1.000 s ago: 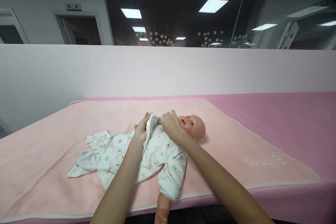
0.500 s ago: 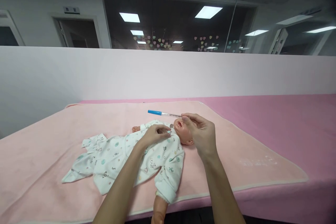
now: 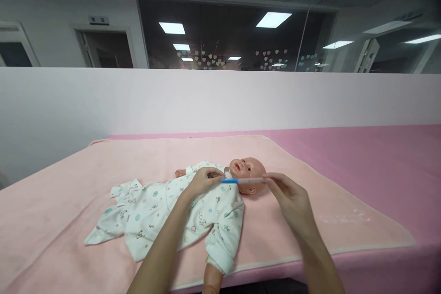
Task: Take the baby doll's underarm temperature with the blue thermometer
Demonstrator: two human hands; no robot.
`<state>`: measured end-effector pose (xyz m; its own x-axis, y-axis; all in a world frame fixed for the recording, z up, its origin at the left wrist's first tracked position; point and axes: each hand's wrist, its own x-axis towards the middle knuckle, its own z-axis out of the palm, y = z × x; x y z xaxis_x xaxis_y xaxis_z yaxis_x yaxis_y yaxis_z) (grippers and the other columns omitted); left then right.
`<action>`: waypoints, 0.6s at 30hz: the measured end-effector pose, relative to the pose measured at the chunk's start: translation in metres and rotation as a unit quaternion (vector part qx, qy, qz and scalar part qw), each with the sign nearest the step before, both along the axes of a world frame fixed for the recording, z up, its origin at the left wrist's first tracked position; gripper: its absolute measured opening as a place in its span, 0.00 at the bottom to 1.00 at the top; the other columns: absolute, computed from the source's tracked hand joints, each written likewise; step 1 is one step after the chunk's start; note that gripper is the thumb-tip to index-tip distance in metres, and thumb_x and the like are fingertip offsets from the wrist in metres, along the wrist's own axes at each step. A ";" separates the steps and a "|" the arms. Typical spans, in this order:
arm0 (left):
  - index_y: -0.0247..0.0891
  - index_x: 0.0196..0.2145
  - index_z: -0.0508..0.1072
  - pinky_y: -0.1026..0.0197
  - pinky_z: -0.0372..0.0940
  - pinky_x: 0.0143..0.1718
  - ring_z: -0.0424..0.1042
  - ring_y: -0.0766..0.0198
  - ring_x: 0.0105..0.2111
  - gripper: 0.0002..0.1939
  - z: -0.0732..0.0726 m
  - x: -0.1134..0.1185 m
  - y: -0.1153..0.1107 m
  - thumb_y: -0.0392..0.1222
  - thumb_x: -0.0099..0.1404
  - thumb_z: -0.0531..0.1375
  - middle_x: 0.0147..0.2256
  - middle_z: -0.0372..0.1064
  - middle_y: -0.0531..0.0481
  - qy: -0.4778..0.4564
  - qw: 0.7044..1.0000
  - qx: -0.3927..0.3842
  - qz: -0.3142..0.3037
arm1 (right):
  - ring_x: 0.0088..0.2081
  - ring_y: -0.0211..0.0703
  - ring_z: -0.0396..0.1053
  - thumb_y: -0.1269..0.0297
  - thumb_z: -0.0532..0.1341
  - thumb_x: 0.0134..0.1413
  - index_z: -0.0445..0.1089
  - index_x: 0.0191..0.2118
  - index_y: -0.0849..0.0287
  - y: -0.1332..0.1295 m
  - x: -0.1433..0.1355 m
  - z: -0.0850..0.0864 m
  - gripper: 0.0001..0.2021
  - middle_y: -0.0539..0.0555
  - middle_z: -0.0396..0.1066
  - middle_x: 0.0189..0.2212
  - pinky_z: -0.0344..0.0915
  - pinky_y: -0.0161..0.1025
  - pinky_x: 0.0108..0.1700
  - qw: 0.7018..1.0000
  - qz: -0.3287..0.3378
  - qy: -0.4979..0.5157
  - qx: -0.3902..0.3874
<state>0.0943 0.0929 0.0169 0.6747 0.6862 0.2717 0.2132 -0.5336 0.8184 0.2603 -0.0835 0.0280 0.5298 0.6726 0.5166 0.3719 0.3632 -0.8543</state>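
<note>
A baby doll (image 3: 253, 166) lies on its back in a white patterned romper (image 3: 151, 202), its head to the right. Fingers curled, my left hand (image 3: 203, 181) rests on the doll's chest, its fingertips closed at the romper's collar; the exact hold is partly hidden. Between thumb and fingers, my right hand (image 3: 289, 195) pinches the clear end of a thermometer (image 3: 246, 180), slim with a blue end. It is held level in front of the doll's face and neck, slightly blurred. The blue end points left, close to my left fingertips; whether they touch I cannot tell.
Beneath the doll a peach blanket (image 3: 292, 225) is spread over a pink table cover (image 3: 379, 170). A low white partition (image 3: 220, 101) stands behind the table. The doll's bare forearm (image 3: 212, 278) hangs at the front edge.
My right hand has moved right and down, bringing the thermometer from above the doll's face to in front of its neck. My left hand stays at the collar. The view has shifted slightly.
</note>
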 end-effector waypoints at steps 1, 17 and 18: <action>0.36 0.30 0.76 0.64 0.57 0.27 0.65 0.65 0.26 0.14 0.000 0.000 0.001 0.49 0.52 0.60 0.26 0.70 0.49 -0.007 1.000 -0.001 -0.003 | 0.41 0.48 0.69 0.53 0.61 0.46 0.72 0.33 0.55 -0.007 0.011 -0.017 0.12 0.54 0.73 0.35 0.65 0.41 0.44 0.999 -0.019 0.007 -0.033; 0.35 0.34 0.76 0.61 0.62 0.38 0.69 0.60 0.37 0.14 0.006 -0.005 0.003 0.44 0.50 0.63 0.35 0.73 0.46 -0.125 0.981 -0.146 0.010 | 0.37 0.44 0.70 0.61 0.48 0.57 0.71 0.39 0.58 0.006 0.006 -0.071 0.15 0.58 0.72 0.39 0.66 0.38 0.35 0.953 -0.145 -0.258 -0.066; 0.35 0.34 0.76 0.61 0.62 0.38 0.69 0.60 0.37 0.14 0.006 -0.005 0.002 0.44 0.49 0.63 0.35 0.73 0.46 -0.119 0.983 -0.142 0.002 | 0.36 0.43 0.70 0.62 0.48 0.58 0.70 0.39 0.58 0.018 -0.011 -0.062 0.15 0.57 0.72 0.37 0.65 0.36 0.33 0.951 -0.118 -0.282 -0.044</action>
